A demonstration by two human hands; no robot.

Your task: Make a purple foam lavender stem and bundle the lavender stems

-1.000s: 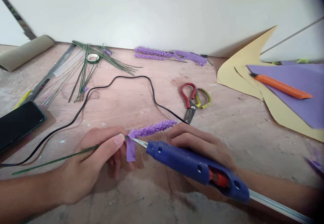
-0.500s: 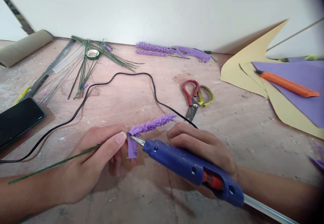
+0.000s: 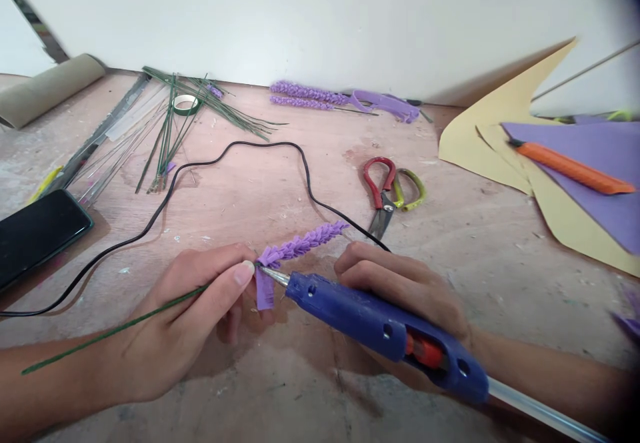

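Note:
Pinched between the thumb and fingers of my left hand point(image 3: 185, 323) is a paper lavender stem, its green wire point(image 3: 115, 329) running back over the wrist. The purple flower spike point(image 3: 305, 244) points up to the right, and a loose fringed purple strip point(image 3: 265, 289) hangs down at its base. My right hand point(image 3: 410, 289) is wrapped round a blue glue gun point(image 3: 360, 316); its metal nozzle meets the base of the spike beside my left thumb. A clear glue stick point(image 3: 540, 409) sticks out of the gun's rear. The trigger is hidden.
Red-and-yellow-handled scissors point(image 3: 385, 196) lie beyond my right hand. A black cord point(image 3: 230, 153) loops across the table. Green wires point(image 3: 165, 136), a tape roll point(image 3: 185, 104) and a phone point(image 3: 43, 236) are at left. Finished purple spikes point(image 3: 305, 93) lie behind; an orange cutter point(image 3: 575, 168) rests on paper at right.
The whole view has shifted slightly. Both hands keep their holds, and the glue gun's nozzle stays at the base of the spike.

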